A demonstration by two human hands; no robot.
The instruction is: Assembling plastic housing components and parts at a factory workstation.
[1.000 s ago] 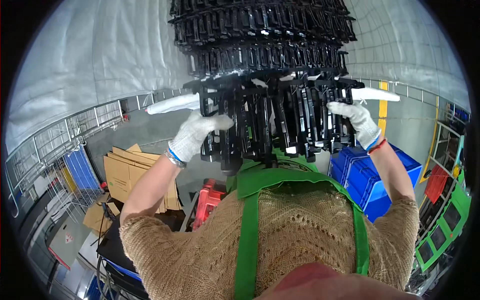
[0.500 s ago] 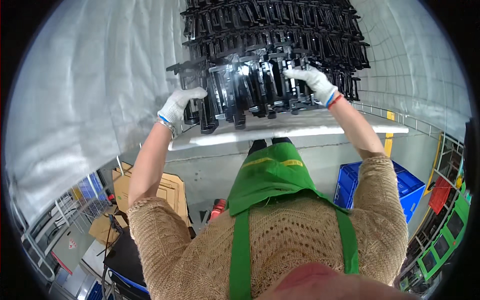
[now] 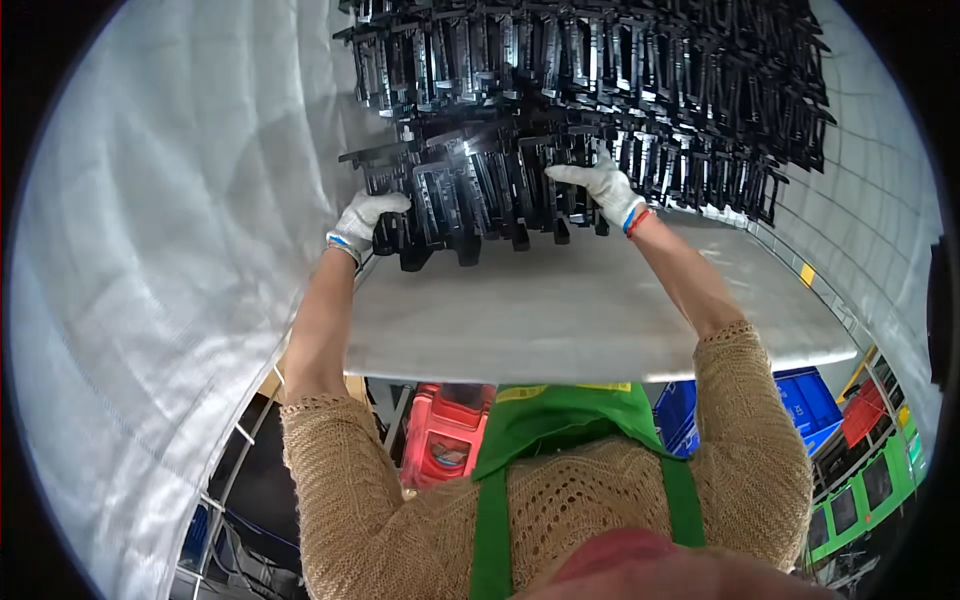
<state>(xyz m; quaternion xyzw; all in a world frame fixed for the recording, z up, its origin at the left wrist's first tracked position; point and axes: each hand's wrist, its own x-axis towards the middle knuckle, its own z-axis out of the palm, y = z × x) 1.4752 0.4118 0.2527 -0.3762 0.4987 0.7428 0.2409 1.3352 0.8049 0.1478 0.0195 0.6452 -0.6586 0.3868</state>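
My left hand (image 3: 370, 216), in a white glove, is closed on the left end of a row of black plastic parts (image 3: 465, 195). At the row's other end my right hand (image 3: 600, 188), gloved the same way, presses inward, its thumb pointing along the near side. The parts are long and narrow, packed side by side with their ends hanging toward me. Between my hands the row sits over a pale grey shelf board (image 3: 560, 310); I cannot tell whether it touches the board. Most fingers of both hands are hidden behind the parts.
Stacked rows of similar black parts (image 3: 700, 90) fill the space behind and to the right. A silvery sheet (image 3: 170, 250) hangs at the left, and a wire grid lines the right. Below the board's front edge are a red bin (image 3: 445, 430) and a blue crate (image 3: 808, 402).
I have come closer to the shelf, and more bare board shows in front of the row. Both hands keep their hold and have moved deeper over the board with the row.
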